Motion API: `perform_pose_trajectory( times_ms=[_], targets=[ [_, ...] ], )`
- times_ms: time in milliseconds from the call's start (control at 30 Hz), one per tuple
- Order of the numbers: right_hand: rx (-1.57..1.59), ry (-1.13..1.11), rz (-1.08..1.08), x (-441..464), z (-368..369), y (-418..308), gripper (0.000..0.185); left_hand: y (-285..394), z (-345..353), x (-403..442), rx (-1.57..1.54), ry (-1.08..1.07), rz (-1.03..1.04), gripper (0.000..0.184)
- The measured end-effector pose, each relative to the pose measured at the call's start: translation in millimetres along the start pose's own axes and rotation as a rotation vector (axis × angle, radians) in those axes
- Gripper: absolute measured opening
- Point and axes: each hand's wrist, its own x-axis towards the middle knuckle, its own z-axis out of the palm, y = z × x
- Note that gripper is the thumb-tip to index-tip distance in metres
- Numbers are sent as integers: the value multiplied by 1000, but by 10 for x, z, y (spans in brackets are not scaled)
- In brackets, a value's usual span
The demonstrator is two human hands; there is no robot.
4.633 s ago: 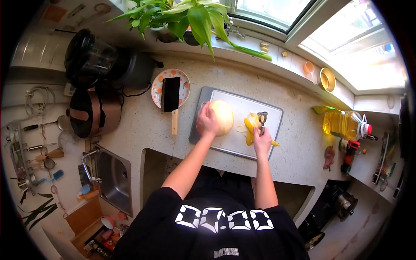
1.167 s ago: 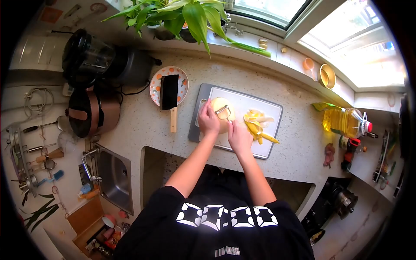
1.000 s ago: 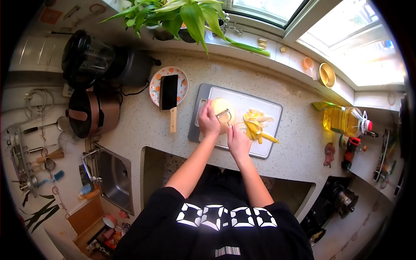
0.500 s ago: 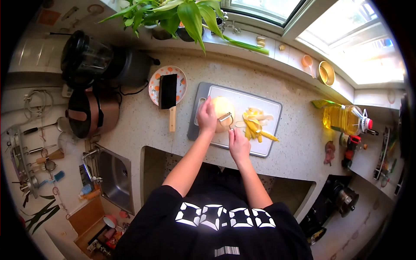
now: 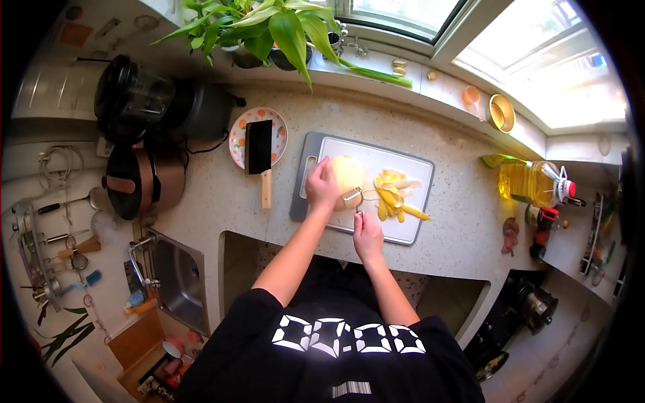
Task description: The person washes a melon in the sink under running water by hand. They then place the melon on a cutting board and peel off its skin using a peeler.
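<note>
A round, pale yellow fruit (image 5: 347, 173), largely peeled and melon-like, rests on the white cutting board with a grey edge (image 5: 416, 225). Closed around its left side is my left hand (image 5: 322, 183). My right hand (image 5: 367, 235) grips the handle of a metal Y-shaped peeler (image 5: 353, 195). The peeler's head is at the fruit's lower right side; whether the blade touches it is hard to tell. Strips of yellow peel (image 5: 393, 198) lie in a heap on the board to the right of the fruit.
A cleaver (image 5: 259, 148) lies across an orange-spotted plate (image 5: 281, 127) left of the board. Further left are a rice cooker (image 5: 151, 178), a blender (image 5: 134, 91) and the sink (image 5: 180, 275). An oil bottle (image 5: 531, 183) is at the right. A potted plant (image 5: 289, 33) overhangs the back.
My right hand and the peeler have moved slightly toward me, down the side of the fruit. My left hand keeps its hold, its fingers slightly shifted. The view has shifted a little.
</note>
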Motion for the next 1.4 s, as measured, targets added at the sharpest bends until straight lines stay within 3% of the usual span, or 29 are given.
perform_pose_trajectory(
  times_ms=[133,233,433,567,700,800,967,1100,1200,1300,1400],
  targets=[
    [-28,-9,15,-106,59,125,32,-25,22,29,13,27,7,34],
    [-105,-66,44,-282,168,339,31,111,3,104,54,-47,-270,36],
    [8,-75,158,-551,244,658,30,100,38,165,-20,-15,-380,39],
    [339,15,263,-277,-79,508,37,144,53,120,-42,35,-398,40],
    [534,33,261,302,-66,76,62,124,60,91,-109,66,-388,40],
    [485,-17,71,668,149,86,65,185,19,94,-87,45,-421,40],
    [848,58,304,775,275,119,33,236,-39,71,-168,52,-399,40],
    [1005,65,468,813,369,301,19,197,-48,61,-192,49,-364,40],
    [1040,106,523,784,348,352,19,170,-60,66,-214,34,-359,41],
    [658,309,297,746,194,584,18,150,-60,67,-222,26,-360,42],
    [398,235,404,658,-264,903,35,167,-68,70,-185,30,-353,42]
  ],
)
